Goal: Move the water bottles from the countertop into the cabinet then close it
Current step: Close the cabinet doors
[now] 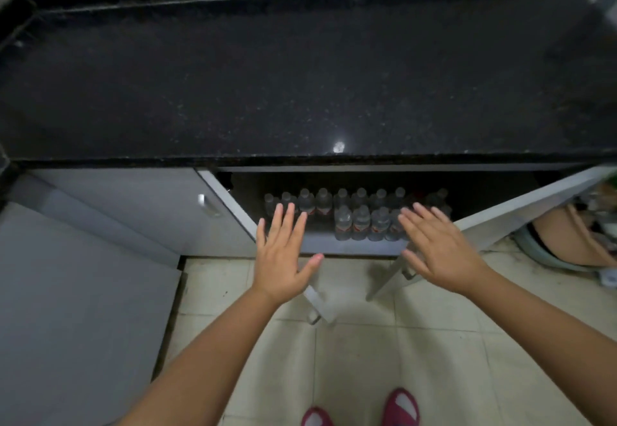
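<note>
Several clear water bottles (360, 215) with red labels stand in two rows on the shelf of the open cabinet (350, 245) under the black countertop (300, 75). Both white doors swing outward: the left door (233, 205) and the right door (521, 205). My left hand (283, 255) hovers flat, fingers spread, in front of the left door's edge. My right hand (437, 248) is spread the same way in front of the right bottles and hides some of them. Neither hand holds anything. No bottle shows on the countertop.
A shut grey cabinet door with a metal handle (207, 205) sits to the left. A bag and clutter (574, 238) lie on the floor at the right. My feet in pink slippers (400, 405) stand on the pale tiled floor.
</note>
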`<state>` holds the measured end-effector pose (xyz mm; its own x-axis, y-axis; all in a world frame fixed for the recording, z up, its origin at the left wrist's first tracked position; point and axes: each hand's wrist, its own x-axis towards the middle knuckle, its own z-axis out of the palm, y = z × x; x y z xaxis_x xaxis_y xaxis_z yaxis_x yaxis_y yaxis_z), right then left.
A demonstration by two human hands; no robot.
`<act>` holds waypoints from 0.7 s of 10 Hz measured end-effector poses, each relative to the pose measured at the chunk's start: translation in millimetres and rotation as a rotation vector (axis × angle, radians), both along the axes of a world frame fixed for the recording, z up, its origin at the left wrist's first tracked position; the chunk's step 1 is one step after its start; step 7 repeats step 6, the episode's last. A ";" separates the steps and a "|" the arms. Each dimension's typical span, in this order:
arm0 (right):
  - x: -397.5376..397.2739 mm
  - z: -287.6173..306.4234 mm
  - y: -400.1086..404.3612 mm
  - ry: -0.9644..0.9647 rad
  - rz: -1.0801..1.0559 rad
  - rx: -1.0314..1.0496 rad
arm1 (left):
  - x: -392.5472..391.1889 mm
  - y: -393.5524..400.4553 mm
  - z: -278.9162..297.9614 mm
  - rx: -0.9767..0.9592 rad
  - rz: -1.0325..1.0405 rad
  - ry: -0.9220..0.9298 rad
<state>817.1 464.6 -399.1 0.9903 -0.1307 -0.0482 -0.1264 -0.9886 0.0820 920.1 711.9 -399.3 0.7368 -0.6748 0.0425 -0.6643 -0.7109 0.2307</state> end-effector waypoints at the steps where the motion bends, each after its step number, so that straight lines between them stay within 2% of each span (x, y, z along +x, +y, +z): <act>1: -3.6 -7.3 -15.1 -0.080 -0.004 -0.016 | 23.6 -25.0 -5.9 0.116 -0.255 -0.131; 2: 4.6 -13.7 -20.2 -0.143 0.011 -0.006 | 48.2 -49.0 -15.5 0.148 -0.342 -0.310; 3: 22.3 -23.1 -26.6 -0.232 0.005 -0.056 | 61.2 -77.5 -22.8 0.120 -0.224 -0.371; 4: 40.5 -25.7 -33.4 -0.237 0.003 -0.126 | 70.5 -96.5 -22.6 0.099 -0.144 -0.413; 5: 42.9 -27.2 -34.1 -0.337 -0.018 -0.124 | 66.7 -100.0 -33.3 0.053 -0.203 -0.549; 6: 49.6 -18.5 -51.7 -0.545 -0.047 -0.067 | 73.5 -103.5 -34.0 -0.041 -0.257 -0.599; 7: 49.6 -18.5 -51.7 -0.545 -0.047 -0.067 | 73.5 -103.5 -34.0 -0.041 -0.257 -0.599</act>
